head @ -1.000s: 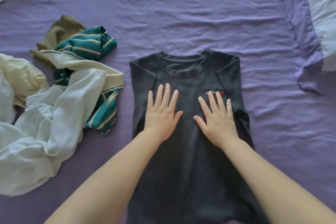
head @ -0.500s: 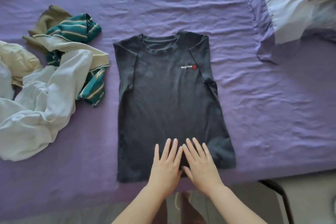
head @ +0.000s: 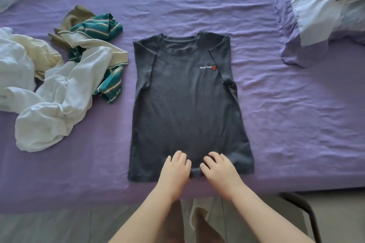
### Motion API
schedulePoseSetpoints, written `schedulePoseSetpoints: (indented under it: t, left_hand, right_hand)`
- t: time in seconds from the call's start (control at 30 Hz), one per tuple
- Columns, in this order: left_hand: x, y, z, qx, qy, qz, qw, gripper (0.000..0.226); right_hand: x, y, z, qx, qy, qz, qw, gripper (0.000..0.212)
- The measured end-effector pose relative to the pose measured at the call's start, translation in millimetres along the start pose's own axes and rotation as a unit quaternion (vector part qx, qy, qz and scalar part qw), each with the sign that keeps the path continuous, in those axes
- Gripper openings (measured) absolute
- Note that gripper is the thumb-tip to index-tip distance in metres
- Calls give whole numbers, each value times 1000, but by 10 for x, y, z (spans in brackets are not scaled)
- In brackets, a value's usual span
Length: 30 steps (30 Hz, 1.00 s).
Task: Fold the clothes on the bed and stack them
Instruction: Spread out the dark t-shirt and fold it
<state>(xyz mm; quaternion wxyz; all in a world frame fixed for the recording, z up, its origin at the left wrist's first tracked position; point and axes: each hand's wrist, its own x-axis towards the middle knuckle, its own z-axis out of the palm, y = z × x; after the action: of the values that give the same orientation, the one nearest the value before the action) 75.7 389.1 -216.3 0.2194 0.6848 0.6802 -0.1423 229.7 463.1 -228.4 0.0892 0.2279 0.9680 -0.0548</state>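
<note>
A dark grey T-shirt (head: 187,104) lies flat, front up, on the purple bed (head: 286,124). At its bottom hem, the left hand (head: 175,169) and right hand (head: 219,169) rest side by side, fingers curled, bunching the fabric. Unfolded clothes (head: 59,85) lie heaped to the left.

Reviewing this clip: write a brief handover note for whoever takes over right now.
Left hand and right hand: fingers curled at the hem of the dark grey T-shirt, a grip on it just forming.
Shirt lies flat, sleeves folded in. Unfolded pile lies left on the purple bed.
Done: sleeves in.
Left: fold the hem up, fold the pile, stack everything.
</note>
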Motion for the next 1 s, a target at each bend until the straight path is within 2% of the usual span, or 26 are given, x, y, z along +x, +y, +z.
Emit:
schedulePoseSetpoints:
  t: [0.13,0.2,0.3,0.43,0.57,0.7,0.83,0.93,1.0]
  left_hand:
    - [53,-77,-153,38,-19,4,999,38]
    - [47,-130,-138,17,-32,-40,999,28]
    - [49,-317,-131,-1,-76,-94,993,35]
    - [111,-639,-364,-36,-96,-112,988,29]
    - [475,-977,-763,-80,-38,-171,981,25]
    - [867,-1342,-1090,-33,3,-161,986,32]
    - [1124,-1649,-1120,-14,-50,-151,987,31]
    - [1233,-1788,-1103,-110,-95,-187,972,33]
    - [1312,-1857,-1162,-172,-116,-205,956,41]
  right_hand:
    - [141,56,-150,18,-47,39,998,35]
    - [202,106,-240,26,-81,67,994,43]
    - [238,215,-323,7,-111,79,991,51]
    - [450,418,-541,-6,-125,90,988,45]
    - [911,760,-695,35,-123,161,979,41]
    - [1462,1008,-875,16,-125,219,968,32]
    - [1734,1149,-847,3,-148,236,960,29]
    - [1806,1174,-826,-18,-128,230,965,21]
    - [1850,1224,-848,-16,-99,218,971,24]
